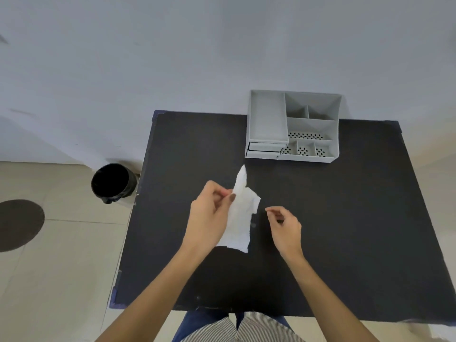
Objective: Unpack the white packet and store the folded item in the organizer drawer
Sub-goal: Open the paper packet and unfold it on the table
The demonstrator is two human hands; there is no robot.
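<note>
White packet (240,218), black table (345,218)

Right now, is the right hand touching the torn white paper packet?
Apart. The head view shows black table between the right hand and the white packet, pinched by the left hand.

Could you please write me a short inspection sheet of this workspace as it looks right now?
Surface: black table, mostly bare.
Job's things: white packet held above the table, torn open at the top; grey organizer at the far edge, its drawer at lower left, slightly open.
Clutter: nothing seen.
Grippers: left hand pinches the packet; right hand apart from it, fingertips pinched, contents too small to tell.
Cables: nothing seen.
Surroundings: black bin on the tiled floor at left; pale wall behind.
</note>
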